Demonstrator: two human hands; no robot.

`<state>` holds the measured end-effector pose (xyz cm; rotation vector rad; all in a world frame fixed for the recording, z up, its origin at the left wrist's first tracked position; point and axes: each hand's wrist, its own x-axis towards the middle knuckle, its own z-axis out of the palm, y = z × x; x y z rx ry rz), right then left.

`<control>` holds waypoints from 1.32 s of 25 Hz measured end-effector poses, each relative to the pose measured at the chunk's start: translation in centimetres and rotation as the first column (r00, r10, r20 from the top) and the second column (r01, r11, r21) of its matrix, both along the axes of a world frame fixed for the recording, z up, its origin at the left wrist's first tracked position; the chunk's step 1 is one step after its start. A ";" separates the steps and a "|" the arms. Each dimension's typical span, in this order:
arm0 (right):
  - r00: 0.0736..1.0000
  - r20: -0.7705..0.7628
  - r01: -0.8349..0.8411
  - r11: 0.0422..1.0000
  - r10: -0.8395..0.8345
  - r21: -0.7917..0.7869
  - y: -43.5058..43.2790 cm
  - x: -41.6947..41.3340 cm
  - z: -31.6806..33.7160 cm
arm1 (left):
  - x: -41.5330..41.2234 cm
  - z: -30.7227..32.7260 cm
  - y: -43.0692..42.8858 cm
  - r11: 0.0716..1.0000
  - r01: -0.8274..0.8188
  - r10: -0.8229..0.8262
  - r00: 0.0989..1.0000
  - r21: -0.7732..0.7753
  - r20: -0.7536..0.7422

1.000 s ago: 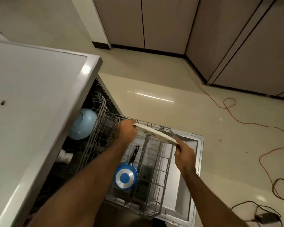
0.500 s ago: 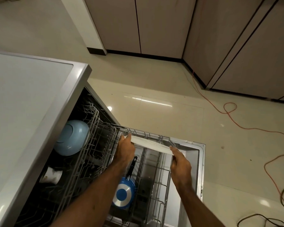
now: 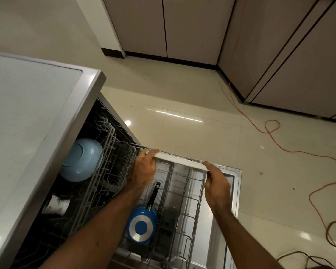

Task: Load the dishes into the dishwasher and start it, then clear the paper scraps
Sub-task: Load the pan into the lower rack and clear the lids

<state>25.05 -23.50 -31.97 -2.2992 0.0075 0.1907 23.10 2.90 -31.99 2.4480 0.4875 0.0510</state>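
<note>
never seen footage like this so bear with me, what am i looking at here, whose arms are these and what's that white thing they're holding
There is no robot here. The camera sits on a person's head and looks down, so the arms are their own. The left hand and right hand grip a white plate by its two ends, seen edge-on, over the pulled-out lower rack of an open dishwasher. A blue pan lies bottom up in that rack. A light blue bowl sits further inside.

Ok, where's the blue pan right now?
In the head view, low centre: the blue pan sits, base showing, in the pulled-out lower rack, left of the dark basket, handle pointing toward the plate.
</note>
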 end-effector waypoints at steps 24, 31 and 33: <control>0.951 -0.306 -0.010 0.996 0.036 0.087 1.4 2.8 -4.3 | 3.8 -3.6 0.0 0.997 -0.039 0.009 0.918 -0.067 -0.398; 0.947 -0.292 -0.127 0.991 0.133 0.039 2.3 2.2 -1.6 | 3.8 -0.3 -1.6 0.992 0.055 -0.103 0.866 -0.111 -0.490; 0.951 -0.261 -0.158 0.986 0.166 0.049 3.0 2.1 0.1 | 3.8 1.0 -1.8 0.988 0.101 -0.144 0.869 -0.114 -0.474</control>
